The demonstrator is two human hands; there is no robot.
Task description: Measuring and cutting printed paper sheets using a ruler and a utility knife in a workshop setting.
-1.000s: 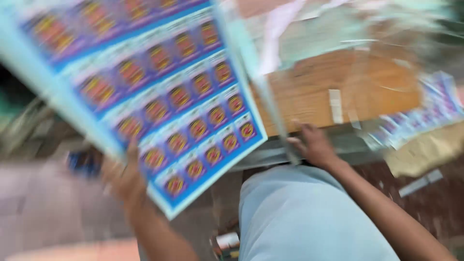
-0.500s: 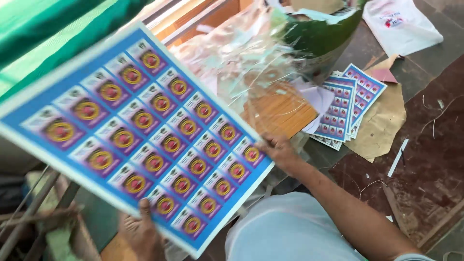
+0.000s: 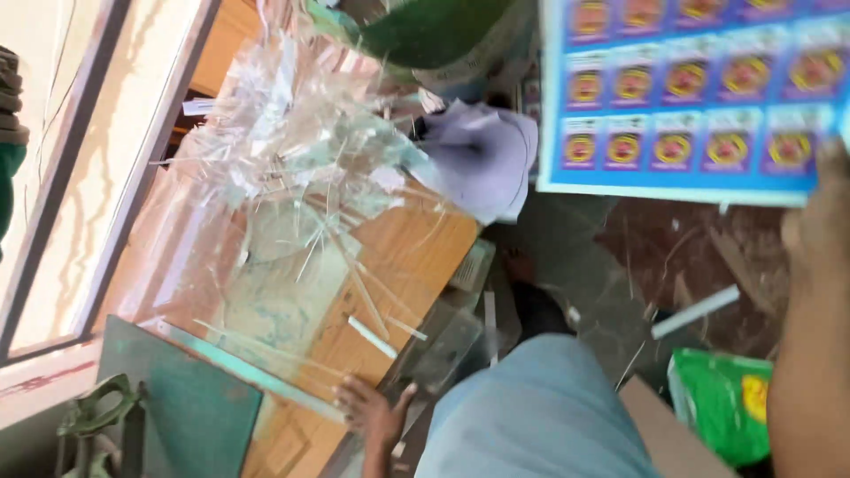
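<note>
My right hand [image 3: 819, 208] is raised at the right edge and grips a large blue printed sheet [image 3: 691, 97] covered with rows of small round red-and-yellow labels. My left hand [image 3: 367, 412] rests palm down on the near edge of a wooden board [image 3: 416, 257], next to a long clear strip. A heap of clear plastic film and thin offcut strips [image 3: 301, 150] covers the far part of the board. My knee in light blue cloth [image 3: 531, 416] is just right of the left hand.
A green cutting base with a metal handle [image 3: 177, 412] lies at the board's left end. Crumpled pale paper [image 3: 482, 159] and a green bag [image 3: 434, 31] are behind the board. A green packet [image 3: 722, 398] and a white strip [image 3: 695, 310] lie on the dark floor.
The view has swung left. The blue sheet moved from the left and centre to the upper right, now held by one hand only. The other hand rests on the board's edge.
</note>
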